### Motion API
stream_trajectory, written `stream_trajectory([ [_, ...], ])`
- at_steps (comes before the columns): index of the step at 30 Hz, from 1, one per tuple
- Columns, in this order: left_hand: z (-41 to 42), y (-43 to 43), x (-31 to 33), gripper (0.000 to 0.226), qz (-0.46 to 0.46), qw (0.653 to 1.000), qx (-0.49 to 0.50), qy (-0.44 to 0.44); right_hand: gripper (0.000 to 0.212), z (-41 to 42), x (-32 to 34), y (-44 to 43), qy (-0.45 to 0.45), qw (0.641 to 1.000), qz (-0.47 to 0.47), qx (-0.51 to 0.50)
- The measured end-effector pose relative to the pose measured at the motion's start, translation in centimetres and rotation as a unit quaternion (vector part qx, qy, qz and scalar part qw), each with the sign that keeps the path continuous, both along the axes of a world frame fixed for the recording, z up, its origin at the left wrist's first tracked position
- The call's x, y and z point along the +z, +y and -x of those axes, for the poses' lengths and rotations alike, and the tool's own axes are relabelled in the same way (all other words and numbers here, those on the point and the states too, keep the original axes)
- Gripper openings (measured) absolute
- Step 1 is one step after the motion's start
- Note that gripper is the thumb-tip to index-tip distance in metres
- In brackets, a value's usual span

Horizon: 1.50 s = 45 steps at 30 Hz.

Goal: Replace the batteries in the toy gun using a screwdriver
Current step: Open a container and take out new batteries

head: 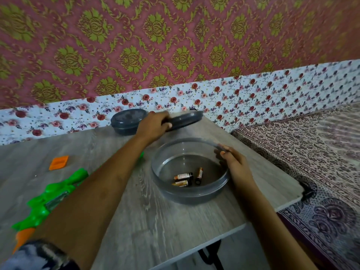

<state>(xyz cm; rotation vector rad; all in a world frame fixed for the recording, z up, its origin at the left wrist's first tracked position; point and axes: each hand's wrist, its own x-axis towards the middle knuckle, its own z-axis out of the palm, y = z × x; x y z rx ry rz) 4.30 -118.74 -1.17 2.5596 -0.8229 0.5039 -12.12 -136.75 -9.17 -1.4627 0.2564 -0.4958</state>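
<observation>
Three batteries (185,179), open bowl (175,193) near table (282,191) edge

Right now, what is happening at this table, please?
A person is opening a grey bowl that holds three batteries. The left hand holds the bowl's lid lifted off, above the table's far side, while the right hand grips the bowl's rim. A second grey bowl with its lid on stands near the wall. The green toy gun lies to the left, partly under the left arm, with a small orange cover beside it. No screwdriver is in view.
</observation>
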Motion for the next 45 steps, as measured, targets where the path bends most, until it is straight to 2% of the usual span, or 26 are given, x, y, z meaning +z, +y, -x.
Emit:
stream_trajectory([
  [3,2.2,0.7,2.7,0.023,0.141,0.989,-0.027,-0.037,0.028,0.1,0.0,0.0,0.004,1.0,0.002,-0.002],
  [5,4.2,1.6,4.3,0.024,0.276,0.96,-0.033,-0.025,0.026,-0.1,-0.1,0.0,0.005,1.0,0.009,-0.012],
  [7,5.7,3.2,4.8,0.02,0.43,0.902,-0.041,0.028,0.022,-0.2,-0.1,0.1,-0.002,1.0,0.01,-0.019],
  [10,6.8,5.6,4.4,0.023,0.605,0.782,-0.018,0.149,0.022,-0.1,-0.1,0.1,0.001,1.0,0.011,-0.024],
  [12,7.8,6.8,3.3,0.023,0.652,0.711,0.02,0.262,0.028,0.0,-0.2,0.1,0.01,1.0,0.011,-0.021],
  [14,9.4,7.5,1.7,0.019,0.652,0.666,0.065,0.356,0.033,0.3,0.0,0.3,0.018,1.0,0.006,-0.01],
  [18,10.9,7.5,-1.1,0.026,0.646,0.627,0.091,0.426,0.041,0.9,0.1,0.6,0.05,0.998,0.023,-0.002],
  [21,11.2,6.8,-1.7,0.024,0.629,0.623,0.1,0.455,0.049,1.4,0.2,0.7,0.063,0.998,0.025,0.01],
  [23,11.3,6.2,-1.7,0.023,0.615,0.635,0.107,0.455,0.055,1.8,0.5,0.8,0.067,0.997,0.034,0.025],
  [26,11.1,5.7,-1.5,0.019,0.563,0.694,0.11,0.436,0.065,2.3,0.8,0.9,0.072,0.995,0.052,0.036],
  [29,10.8,5.1,-2.0,0.028,0.49,0.761,0.111,0.411,0.076,2.5,0.9,1.0,0.064,0.996,0.035,0.054],
  [33,11.2,4.1,-2.6,0.018,0.404,0.812,0.108,0.406,0.063,2.8,1.3,1.1,0.053,0.997,0.028,0.058],
  [35,11.4,3.9,-2.6,0.016,0.387,0.826,0.111,0.395,0.045,2.8,1.6,1.2,0.061,0.996,0.029,0.058],
  [37,11.4,3.8,-2.6,0.015,0.386,0.826,0.115,0.396,0.04,2.5,1.7,1.1,0.074,0.995,0.008,0.061],
  [40,11.7,3.6,-2.4,0.009,0.413,0.787,0.115,0.443,0.034,1.9,1.5,0.9,0.098,0.994,-0.018,0.053],
  [43,11.1,2.9,-2.6,0.013,0.436,0.761,0.13,0.462,0.037,1.0,1.4,0.9,0.133,0.988,-0.065,0.047],
  [45,10.4,2.3,-3.0,0.021,0.448,0.76,0.141,0.449,0.039,0.5,1.7,1.0,0.168,0.98,-0.094,0.046],
])
